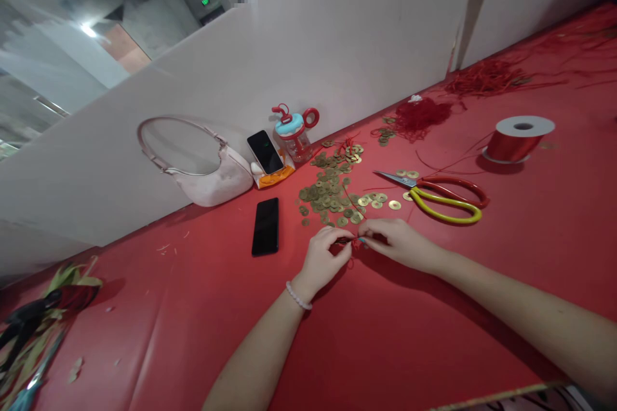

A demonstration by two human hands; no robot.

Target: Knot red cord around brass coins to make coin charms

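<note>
My left hand (328, 253), with a beaded bracelet (298, 296) at its wrist, pinches a small knotted red cord (355, 244). From the other side my right hand (393, 241) meets it, thumb and forefinger closed on the same cord, where a bit of turquoise shows. A thin red strand rises from the fingers toward a pile of brass holed coins (328, 192) just beyond. Scissors (429, 196) with one red and one yellow handle lie past my right hand, blades partly apart. What else the fingertips cover is hidden.
A black phone (265, 227) lies left of the coins. Behind stand a pale handbag (216, 176), a propped phone (265, 151) and a donut-lidded cup (296, 138) against a partition. Right are a red ribbon spool (513, 141) and heaps of red cord (421, 117).
</note>
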